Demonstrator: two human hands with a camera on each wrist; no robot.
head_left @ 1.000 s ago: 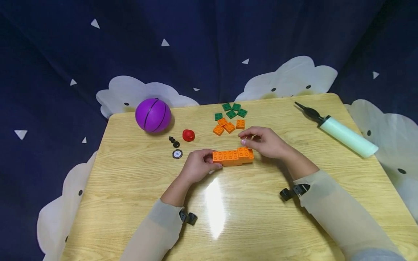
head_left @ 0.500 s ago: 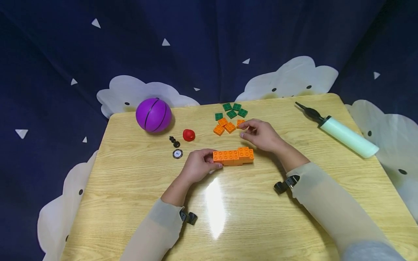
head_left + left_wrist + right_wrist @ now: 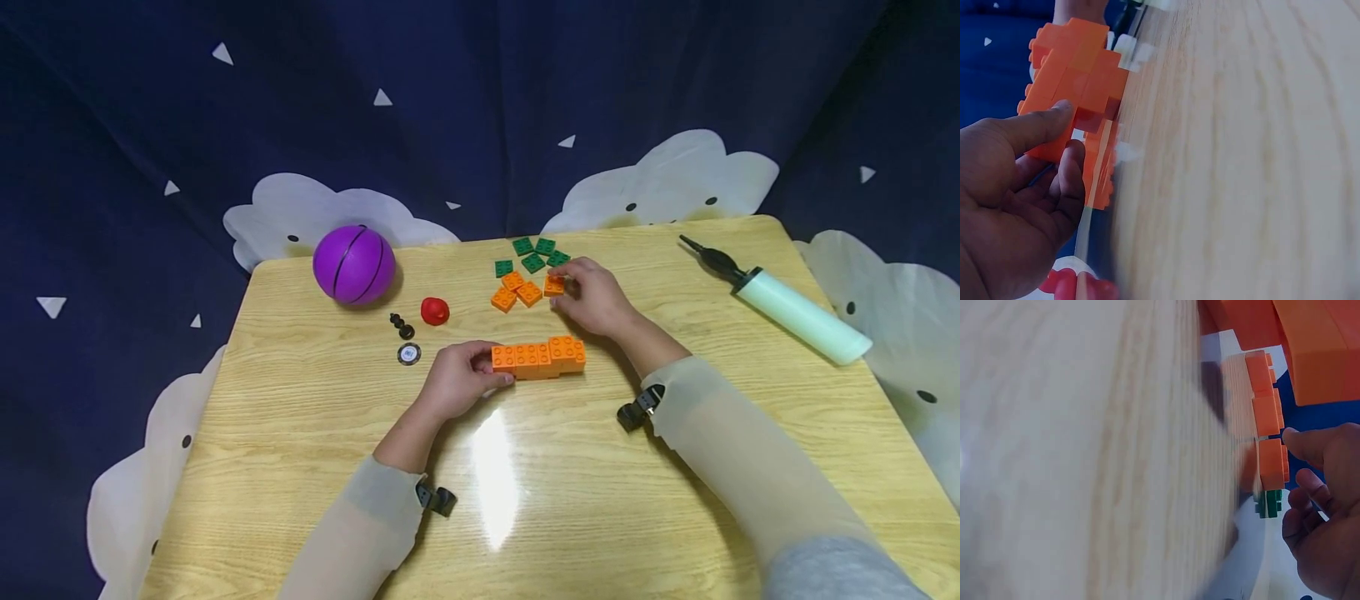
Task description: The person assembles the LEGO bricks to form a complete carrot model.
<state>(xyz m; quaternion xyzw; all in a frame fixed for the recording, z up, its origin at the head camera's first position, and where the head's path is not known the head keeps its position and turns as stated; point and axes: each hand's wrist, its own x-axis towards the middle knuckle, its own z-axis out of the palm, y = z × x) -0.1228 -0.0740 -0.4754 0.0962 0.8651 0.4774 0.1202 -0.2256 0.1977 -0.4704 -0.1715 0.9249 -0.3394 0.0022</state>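
A long orange brick assembly (image 3: 538, 358) (image 3: 1079, 75) (image 3: 1322, 350) lies on the wooden table (image 3: 600, 500). My left hand (image 3: 495, 375) (image 3: 1072, 128) grips its left end between thumb and fingers. Behind it lie three loose orange bricks and several flat green plates (image 3: 534, 254) (image 3: 1269, 503). My right hand (image 3: 564, 287) (image 3: 1294, 456) reaches over to the rightmost loose orange brick (image 3: 553, 285) (image 3: 1270, 464). Its thumb and curled fingers close round that brick, which still sits on the table.
A purple ball (image 3: 353, 265) sits at the back left. Near it are a red piece (image 3: 433, 311), small black parts (image 3: 401, 325) and a round disc (image 3: 407, 354). A pale green hand pump (image 3: 787, 304) lies at the right. Dark cloth surrounds the table.
My right hand has left the right end of the assembly and moved back to the rightmost loose orange brick. The left hand and the assembly have stayed put.
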